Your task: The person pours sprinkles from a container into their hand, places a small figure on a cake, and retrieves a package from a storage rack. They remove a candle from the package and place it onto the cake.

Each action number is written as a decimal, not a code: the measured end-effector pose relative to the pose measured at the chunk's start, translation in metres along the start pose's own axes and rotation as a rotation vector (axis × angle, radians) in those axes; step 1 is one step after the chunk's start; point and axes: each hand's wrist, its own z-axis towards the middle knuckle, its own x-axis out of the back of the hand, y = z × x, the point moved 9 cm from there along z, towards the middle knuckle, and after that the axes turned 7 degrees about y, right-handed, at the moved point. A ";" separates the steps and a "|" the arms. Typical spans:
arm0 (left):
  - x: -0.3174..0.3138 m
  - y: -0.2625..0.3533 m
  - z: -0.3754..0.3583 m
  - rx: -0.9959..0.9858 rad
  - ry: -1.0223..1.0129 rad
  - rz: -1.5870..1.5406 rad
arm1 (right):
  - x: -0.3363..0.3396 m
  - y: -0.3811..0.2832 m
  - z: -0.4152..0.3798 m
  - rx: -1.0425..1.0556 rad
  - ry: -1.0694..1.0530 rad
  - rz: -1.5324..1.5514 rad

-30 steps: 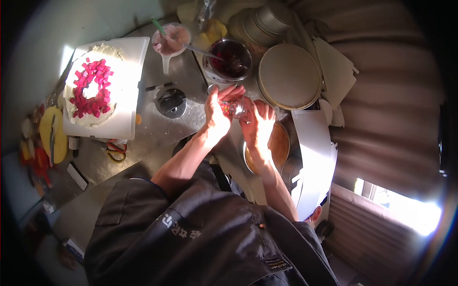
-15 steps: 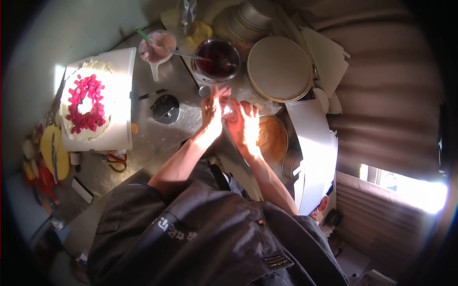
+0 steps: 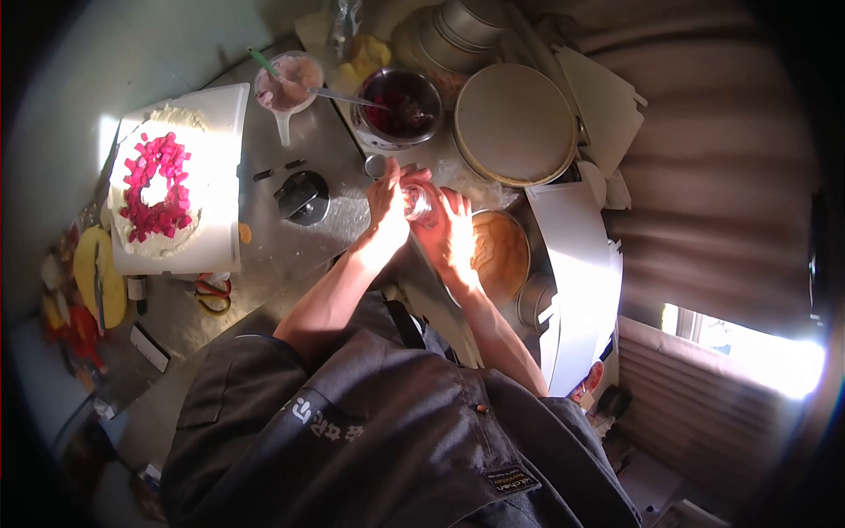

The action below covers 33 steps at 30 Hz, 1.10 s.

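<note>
Right hand grips a clear jar at centre; left hand is cupped against it, grip unclear. Risk: a slip or over-tilt could scatter contents onto the round tan cake, 4 o'clock of the jar.

Shows a grey metal table, glinting in sun on bare parts. Has a plain grey-green wall past the far left edge, with a bright sun patch beside the left edge. Beyond the right edge, shows a brown curtain in deep folds. Off toward the near right corner, has a window blown out white; next to it, a ribbed brown surface, material unclear. Falls dim past the near left corner.
</note>
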 end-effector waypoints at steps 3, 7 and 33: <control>0.003 -0.010 0.005 0.078 -0.035 -0.102 | -0.003 0.002 -0.003 -0.033 -0.028 0.077; 0.007 -0.012 0.009 0.115 -0.117 -0.291 | 0.008 -0.005 0.003 -0.091 -0.027 0.136; 0.056 0.002 -0.023 0.305 -0.110 -0.440 | -0.068 0.136 -0.040 -0.737 -0.018 0.315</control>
